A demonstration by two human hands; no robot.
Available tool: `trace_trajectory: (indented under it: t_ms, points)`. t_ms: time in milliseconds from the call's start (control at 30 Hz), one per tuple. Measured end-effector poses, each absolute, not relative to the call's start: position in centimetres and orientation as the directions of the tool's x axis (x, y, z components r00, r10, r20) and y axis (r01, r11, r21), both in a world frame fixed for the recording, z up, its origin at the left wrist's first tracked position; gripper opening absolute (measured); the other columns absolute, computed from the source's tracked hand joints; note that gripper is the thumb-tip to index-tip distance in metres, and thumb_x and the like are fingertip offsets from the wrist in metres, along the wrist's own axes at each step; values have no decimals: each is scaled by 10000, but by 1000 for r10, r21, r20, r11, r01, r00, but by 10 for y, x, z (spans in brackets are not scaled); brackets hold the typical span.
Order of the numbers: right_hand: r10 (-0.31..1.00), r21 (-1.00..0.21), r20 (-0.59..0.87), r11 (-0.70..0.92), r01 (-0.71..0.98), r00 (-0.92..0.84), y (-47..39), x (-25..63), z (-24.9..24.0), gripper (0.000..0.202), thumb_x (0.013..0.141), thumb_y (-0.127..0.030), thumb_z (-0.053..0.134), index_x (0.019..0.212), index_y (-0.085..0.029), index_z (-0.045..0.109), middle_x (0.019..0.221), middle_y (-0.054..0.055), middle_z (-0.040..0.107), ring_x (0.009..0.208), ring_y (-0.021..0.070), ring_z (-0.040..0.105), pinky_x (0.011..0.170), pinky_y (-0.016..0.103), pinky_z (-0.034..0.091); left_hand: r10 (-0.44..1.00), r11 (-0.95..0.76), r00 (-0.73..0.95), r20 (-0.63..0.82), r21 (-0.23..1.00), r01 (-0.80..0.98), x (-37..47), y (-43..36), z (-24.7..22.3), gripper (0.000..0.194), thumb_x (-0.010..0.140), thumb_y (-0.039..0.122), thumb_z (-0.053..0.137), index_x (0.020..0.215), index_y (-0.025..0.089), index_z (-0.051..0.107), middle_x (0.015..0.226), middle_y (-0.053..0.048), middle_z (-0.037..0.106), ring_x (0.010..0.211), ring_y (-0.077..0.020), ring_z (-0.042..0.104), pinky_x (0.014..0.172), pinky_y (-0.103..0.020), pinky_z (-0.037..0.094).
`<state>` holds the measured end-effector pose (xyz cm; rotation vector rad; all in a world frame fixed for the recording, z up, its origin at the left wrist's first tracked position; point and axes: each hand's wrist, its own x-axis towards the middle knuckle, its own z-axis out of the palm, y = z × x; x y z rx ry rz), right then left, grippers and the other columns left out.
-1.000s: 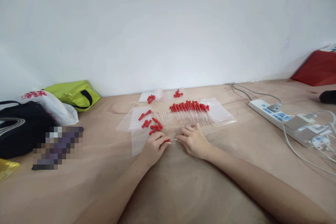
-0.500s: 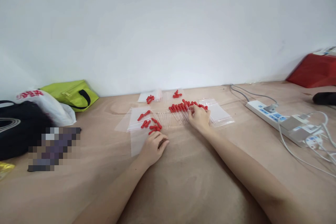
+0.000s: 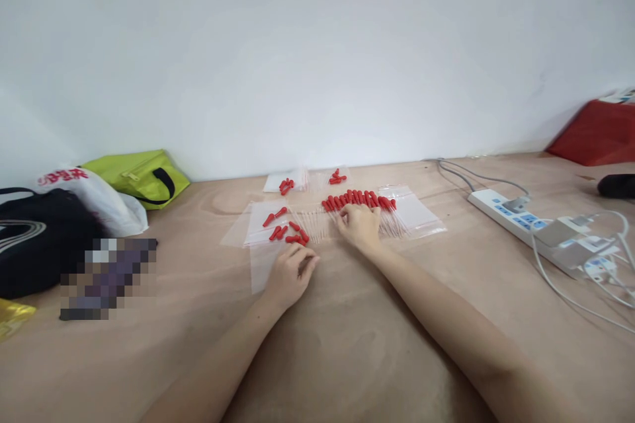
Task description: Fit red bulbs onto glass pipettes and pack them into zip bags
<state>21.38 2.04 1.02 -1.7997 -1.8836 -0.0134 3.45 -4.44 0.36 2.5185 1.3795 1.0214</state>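
Observation:
My right hand (image 3: 360, 223) lies over a row of droppers with red rubber bulbs (image 3: 340, 201) and thin clear tubes (image 3: 394, 223). Its fingers are bent down among the tubes; what they pinch, if anything, is hidden. My left hand (image 3: 292, 272) rests at the near edge of a clear plastic bag, loosely curled, with a gap between thumb and fingers and nothing visible in it. Just beyond it, several loose red bulbs (image 3: 294, 239) lie on zip bags (image 3: 255, 231). Between the hands, bare thin tubes (image 3: 310, 223) lie side by side.
Small bags with red bulbs (image 3: 286, 186) lie near the wall. More zip bags (image 3: 419, 215) are right of the row. A power strip (image 3: 510, 221) with chargers and cables stands right. At left are a green bag (image 3: 136, 175), a white plastic bag (image 3: 99, 201) and a black bag (image 3: 44, 244).
My right hand has moved left along the row, and droppers it covered at the right now show. My left hand stays almost in place. The view has shifted slightly.

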Motion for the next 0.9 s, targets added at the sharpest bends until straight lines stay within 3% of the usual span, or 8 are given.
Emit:
trace_trajectory:
  t_ms: [133, 267, 367, 567, 667, 767, 900]
  points:
    - [947, -316, 314, 173, 933, -69, 12, 191, 14, 245, 788, -292, 420, 744, -191, 639, 798, 73, 662, 804, 205, 550, 755, 366, 218, 812, -398, 132, 568, 374, 838, 14, -23, 17, 177, 787, 282, 504, 638, 186, 499, 665, -18, 544, 695, -178, 524, 665, -294, 416]
    - [974, -297, 227, 54, 953, 16, 22, 179, 17, 269, 784, -266, 408, 760, -154, 652, 784, 126, 664, 766, 217, 581, 762, 385, 230, 925, -27, -130, 358, 402, 915, -17, 17, 29, 84, 741, 262, 549, 734, 184, 518, 781, -33, 581, 786, -195, 549, 701, -291, 416]
    - [986, -295, 158, -2, 955, 51, 32, 175, 20, 256, 763, -250, 424, 749, -140, 655, 778, 141, 664, 755, 224, 600, 777, 392, 235, 946, 48, -172, 276, 405, 913, -33, 47, 30, 118, 722, 219, 567, 822, 160, 549, 832, -69, 601, 778, -206, 568, 668, -294, 418]
    - [996, -315, 63, -45, 948, 69, 42, 168, 22, 202, 725, -224, 484, 779, -134, 657, 805, 137, 667, 764, 230, 616, 821, 414, 220, 981, 47, -122, 153, 421, 906, -39, 74, 22, 120, 634, 137, 634, 742, 168, 594, 650, -20, 609, 638, -184, 584, 605, -269, 421]
    - [998, -284, 36, -33, 958, 45, 44, 164, 24, 190, 721, -176, 489, 787, -131, 660, 808, 143, 668, 785, 240, 613, 826, 423, 211, 975, 26, -119, 190, 431, 902, -37, 70, 23, 159, 675, 114, 581, 830, 142, 602, 652, -37, 593, 670, -203, 583, 646, -301, 431]
    - [999, -260, 12, -30, 965, 34, 43, 163, 26, 198, 729, -118, 466, 788, -111, 655, 808, 157, 663, 812, 254, 600, 813, 414, 222, 953, -44, -97, 286, 449, 892, -30, 55, 30, 211, 748, 116, 481, 930, 144, 585, 795, -69, 588, 801, -214, 573, 737, -329, 428]
    - [974, -230, 225, 63, 971, -10, 28, 180, 19, 243, 799, -122, 376, 906, -57, 584, 909, 200, 617, 888, 277, 544, 760, 381, 262, 921, -202, -11, 389, 503, 840, -8, 19, 35, 159, 786, 187, 454, 924, 178, 532, 856, -39, 561, 794, -157, 560, 696, -261, 448]
